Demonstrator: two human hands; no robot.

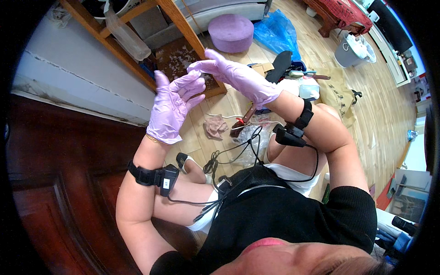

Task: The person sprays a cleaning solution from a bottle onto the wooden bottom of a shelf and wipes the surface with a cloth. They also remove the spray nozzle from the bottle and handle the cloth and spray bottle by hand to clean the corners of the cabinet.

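Both my hands wear thin light-purple disposable gloves and are raised in front of a wooden frame shelf [185, 31]. My left hand [172, 106] has its palm in view and its fingers apart, with nothing in it. My right hand [237, 77] reaches in from the right, its fingertips close to or touching the left fingers; its palm is turned away, and no object shows in it. White flakes [175, 58] lie scattered on the shelf's brown bottom board. Below the hands, a crumpled pinkish cloth [215, 126] and a brush with a brown handle [249, 113] lie on the wood floor.
A dark red panelled door [68, 172] stands at the left. Clear plastic [252, 141] and black cables lie near my legs. Beyond are a purple round stool [231, 33], a blue plastic bag [280, 34], a yellowish cloth bag [335, 89] and a grey bin [347, 53].
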